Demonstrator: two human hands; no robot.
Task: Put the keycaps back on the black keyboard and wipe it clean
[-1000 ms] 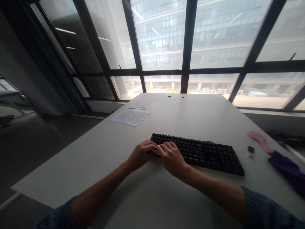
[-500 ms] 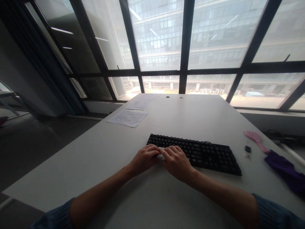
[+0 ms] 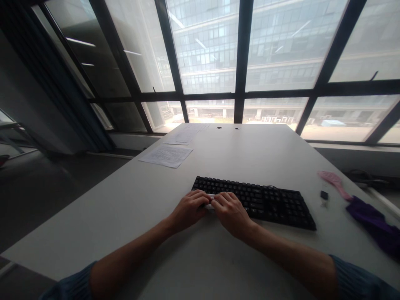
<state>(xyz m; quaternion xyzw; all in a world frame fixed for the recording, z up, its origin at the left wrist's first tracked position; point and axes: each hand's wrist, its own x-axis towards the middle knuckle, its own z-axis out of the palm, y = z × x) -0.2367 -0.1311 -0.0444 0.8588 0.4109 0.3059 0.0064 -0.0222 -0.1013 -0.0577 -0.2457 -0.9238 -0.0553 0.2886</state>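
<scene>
A black keyboard (image 3: 271,202) lies across the white table (image 3: 250,154). Both my hands rest at its left front corner, side by side. My left hand (image 3: 189,208) has its fingers curled inward at the keyboard's edge. My right hand (image 3: 231,212) lies over the leftmost keys, fingers bent down. Between the fingertips of the two hands shows a small white object (image 3: 211,203); both hands seem to pinch it, and I cannot make out what it is.
Printed sheets (image 3: 165,155) lie at the far left of the table, with more paper (image 3: 184,135) behind them. At the right are a pink brush (image 3: 333,181), a small black item (image 3: 324,194) and a purple cloth (image 3: 371,223). Large windows stand beyond the table.
The hands have stayed together at the keyboard's left end, with only slight finger movement. The view has shifted a little.
</scene>
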